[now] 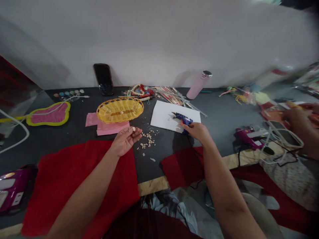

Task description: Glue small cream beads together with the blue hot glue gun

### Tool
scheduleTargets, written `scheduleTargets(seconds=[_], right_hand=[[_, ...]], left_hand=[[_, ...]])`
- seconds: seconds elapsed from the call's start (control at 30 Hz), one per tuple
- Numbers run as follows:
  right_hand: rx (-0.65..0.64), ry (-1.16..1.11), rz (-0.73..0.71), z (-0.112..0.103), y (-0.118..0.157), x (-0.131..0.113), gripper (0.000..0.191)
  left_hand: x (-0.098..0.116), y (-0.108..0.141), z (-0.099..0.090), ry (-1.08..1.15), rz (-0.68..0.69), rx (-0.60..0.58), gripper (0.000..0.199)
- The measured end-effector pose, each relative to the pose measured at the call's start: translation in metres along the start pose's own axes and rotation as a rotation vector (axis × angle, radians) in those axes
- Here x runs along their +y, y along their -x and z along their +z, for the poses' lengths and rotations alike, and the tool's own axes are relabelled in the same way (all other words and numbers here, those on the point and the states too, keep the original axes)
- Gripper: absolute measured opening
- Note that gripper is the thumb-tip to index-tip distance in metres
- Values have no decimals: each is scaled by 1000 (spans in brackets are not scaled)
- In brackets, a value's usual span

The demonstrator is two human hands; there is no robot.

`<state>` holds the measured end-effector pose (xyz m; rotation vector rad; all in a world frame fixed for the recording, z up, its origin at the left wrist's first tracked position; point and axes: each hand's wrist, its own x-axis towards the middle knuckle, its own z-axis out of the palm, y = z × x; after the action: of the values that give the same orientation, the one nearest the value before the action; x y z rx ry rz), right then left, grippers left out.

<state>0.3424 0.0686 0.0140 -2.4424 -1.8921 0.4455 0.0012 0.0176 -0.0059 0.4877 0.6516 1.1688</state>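
My left hand (126,139) is turned palm up over the red cloth's edge, its thumb and forefinger pinching a small pale piece (134,128). Just right of it, several small beige pieces (149,141) lie scattered on the dark table. My right hand (198,131) is closed around the handle of a blue glue gun (183,118), whose nozzle points left above a white sheet (161,116). A yellow woven basket (121,116) sits behind my left hand, partly on pink paper (112,128).
A phone (103,79) and a pink bottle (198,85) stand by the wall. Paper strips (171,95) lie behind the sheet. Red cloths (82,166) cover the front edge. Another person's hand (299,116) is at the far right, near cables (281,142) and a purple device (249,137).
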Motion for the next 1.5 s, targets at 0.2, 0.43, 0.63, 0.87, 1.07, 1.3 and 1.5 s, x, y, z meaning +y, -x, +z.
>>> scheduleTargets(seconds=[0.2, 0.43, 0.63, 0.87, 1.07, 1.3, 1.5], right_hand=[[85, -375, 87, -2, 3, 0, 35], [23, -1064, 63, -2, 19, -13, 31], [-405, -1861, 16, -10, 32, -42, 23], [-316, -1948, 144, 6, 23, -51, 16], [-195, -1939, -72, -3, 33, -52, 18], [-456, -1708, -206, 6, 53, -76, 27], [-490, -1669, -425, 34, 56, -81, 36]], left_hand=[[1, 3, 3, -5, 3, 15, 10], [1, 4, 4, 5, -10, -19, 9], [1, 4, 3, 4, -13, -22, 10], [1, 4, 2, -13, -4, -13, 11], [0, 3, 3, -20, -21, -15, 9], [-3, 2, 2, -21, -23, -10, 9], [-2, 1, 6, -48, -14, -6, 10]])
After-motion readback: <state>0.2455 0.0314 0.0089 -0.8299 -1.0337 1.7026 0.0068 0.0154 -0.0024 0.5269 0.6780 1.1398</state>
